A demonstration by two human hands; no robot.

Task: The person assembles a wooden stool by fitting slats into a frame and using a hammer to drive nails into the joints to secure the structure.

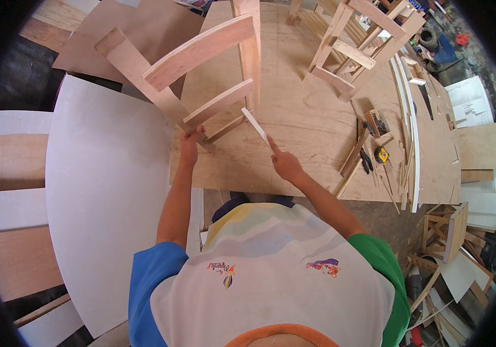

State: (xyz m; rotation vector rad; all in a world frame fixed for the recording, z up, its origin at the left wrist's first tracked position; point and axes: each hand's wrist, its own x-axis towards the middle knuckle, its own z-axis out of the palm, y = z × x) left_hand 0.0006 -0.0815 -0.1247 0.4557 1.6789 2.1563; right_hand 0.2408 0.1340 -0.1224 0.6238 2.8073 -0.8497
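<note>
A plywood chair-back frame [196, 55] with two curved slats lies tilted on the plywood workbench [317, 133]. My left hand [190, 144] grips the lower end of its left leg. My right hand [284, 163] holds a thin white strip of wood [255, 125], whose far end points at the frame's lower rail. Both hands are over the near part of the bench, about a hand's width apart.
A second wooden chair frame [358, 49] lies at the far right of the bench. A yellow tape measure [381, 154], pliers, a small box and loose wood strips [404, 168] sit to the right. A large white panel [109, 191] leans on the left. Offcuts litter the floor at right.
</note>
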